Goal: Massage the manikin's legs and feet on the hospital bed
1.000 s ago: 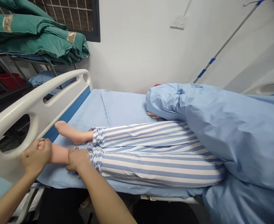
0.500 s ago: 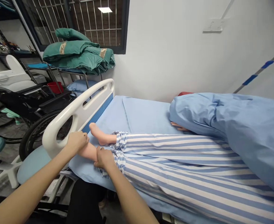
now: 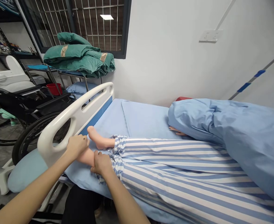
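Note:
Someone or a lifelike manikin in blue-and-white striped trousers (image 3: 165, 174) lies on the bed, both bare feet toward the footboard. My left hand (image 3: 77, 145) is closed over the toe end of the near foot (image 3: 86, 156), hiding most of its front. My right hand (image 3: 102, 163) wraps round the ankle of that same leg, just below the gathered trouser cuff (image 3: 117, 166). Beside them the far foot (image 3: 96, 137) rests on the sheet with its toes up, untouched by either hand.
A white footboard (image 3: 57, 124) stands just beyond my left hand. Folded blue bedding (image 3: 221, 121) covers the upper body, with fingers (image 3: 177, 130) showing at its edge. A wheelchair (image 3: 31, 109), a teal stool seat (image 3: 26, 171) and green quilts (image 3: 81, 57) are to the left.
The view has shifted slightly, so most of the scene sits a little lower in the picture. Both hands keep the same hold on the near foot and ankle.

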Available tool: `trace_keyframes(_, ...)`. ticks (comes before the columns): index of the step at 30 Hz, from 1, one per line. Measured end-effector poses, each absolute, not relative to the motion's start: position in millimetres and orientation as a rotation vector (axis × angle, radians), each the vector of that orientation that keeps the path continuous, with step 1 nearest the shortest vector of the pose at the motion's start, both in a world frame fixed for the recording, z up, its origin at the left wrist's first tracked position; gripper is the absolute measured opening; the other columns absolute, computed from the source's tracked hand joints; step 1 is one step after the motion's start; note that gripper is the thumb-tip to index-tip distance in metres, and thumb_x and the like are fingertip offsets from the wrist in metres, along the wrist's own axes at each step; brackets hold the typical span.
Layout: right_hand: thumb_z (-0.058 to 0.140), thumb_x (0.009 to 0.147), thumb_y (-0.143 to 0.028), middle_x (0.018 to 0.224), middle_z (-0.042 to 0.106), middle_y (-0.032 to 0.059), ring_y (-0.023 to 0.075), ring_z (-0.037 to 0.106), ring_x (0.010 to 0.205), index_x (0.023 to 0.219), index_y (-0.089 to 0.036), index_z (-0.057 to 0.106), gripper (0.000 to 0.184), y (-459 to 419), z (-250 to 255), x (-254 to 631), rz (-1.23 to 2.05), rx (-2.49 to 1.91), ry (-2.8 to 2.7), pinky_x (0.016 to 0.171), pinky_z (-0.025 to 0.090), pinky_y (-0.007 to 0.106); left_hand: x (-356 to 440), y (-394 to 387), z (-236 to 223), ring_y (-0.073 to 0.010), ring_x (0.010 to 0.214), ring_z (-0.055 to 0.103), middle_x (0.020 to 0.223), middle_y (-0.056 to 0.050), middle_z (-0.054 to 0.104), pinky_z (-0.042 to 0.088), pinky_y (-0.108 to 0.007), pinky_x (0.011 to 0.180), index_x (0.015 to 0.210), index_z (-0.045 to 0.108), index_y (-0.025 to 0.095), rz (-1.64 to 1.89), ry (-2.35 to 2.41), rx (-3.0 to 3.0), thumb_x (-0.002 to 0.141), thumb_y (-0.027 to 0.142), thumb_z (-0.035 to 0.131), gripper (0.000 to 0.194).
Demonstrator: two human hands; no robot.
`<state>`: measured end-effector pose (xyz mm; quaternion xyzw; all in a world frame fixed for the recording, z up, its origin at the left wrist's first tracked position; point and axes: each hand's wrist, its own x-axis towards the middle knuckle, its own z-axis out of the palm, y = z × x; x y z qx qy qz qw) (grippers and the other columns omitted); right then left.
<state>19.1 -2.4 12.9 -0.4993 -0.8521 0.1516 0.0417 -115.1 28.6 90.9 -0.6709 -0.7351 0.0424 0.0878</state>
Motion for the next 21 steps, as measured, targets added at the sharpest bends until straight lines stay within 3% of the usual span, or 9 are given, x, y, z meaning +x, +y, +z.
trace_keyframes(3, 0.068, 0.055, -0.042, 0.096, 0.061, 0.0135, 0.0291, 0.063, 0.082, 0.106, -0.015, 0.043, 0.063, -3.6, 13.2, 19.2, 0.45, -1.533, -2.606, 0.066, 0.05, 0.041, -115.6, 18.8, 84.4, -0.0284, 0.076, 0.063, 0.081, -0.014, 0.067, 0.04, -0.035, 0.063, 0.08, 0.067, 0.015, -0.016, -2.225, -1.81, 0.083, 0.032, 0.027, 0.044)
trace_keyframes(7, 0.068, 0.053, -0.042, 0.096, 0.062, 0.0127, 0.0291, 0.063, 0.082, 0.105, -0.016, 0.044, 0.063, -5.0, 12.2, 18.7, 0.424, -1.533, -2.611, 0.067, 0.05, 0.04, -115.0, 1.9, 70.7, -0.0211, 0.07, 0.061, 0.08, -0.01, 0.068, 0.035, -0.028, 0.06, 0.08, 0.064, 0.018, -0.347, -2.322, -1.605, 0.086, 0.037, 0.026, 0.043)
trace_keyframes(12, 0.069, 0.053, -0.042, 0.094, 0.062, 0.0116, 0.0282, 0.063, 0.079, 0.105, -0.016, 0.046, 0.062, -7.2, 10.1, 18.0, 0.399, -1.529, -2.58, 0.066, 0.051, 0.039, -116.1, -13.6, 60.4, -0.0178, 0.07, 0.061, 0.082, -0.007, 0.068, 0.033, -0.027, 0.059, 0.091, 0.061, 0.02, -0.622, -2.34, -1.528, 0.087, 0.042, 0.027, 0.04)
trace_keyframes(21, 0.072, 0.052, -0.043, 0.095, 0.063, 0.0142, 0.0299, 0.063, 0.082, 0.109, -0.014, 0.047, 0.068, -5.7, 10.9, 16.6, 0.407, -1.542, -2.587, 0.067, 0.051, 0.041, -131.8, 6.6, 89.1, -0.0274, 0.077, 0.063, 0.08, -0.013, 0.067, 0.041, -0.034, 0.063, 0.078, 0.064, 0.016, 0.047, -2.144, -1.893, 0.084, 0.034, 0.028, 0.041)
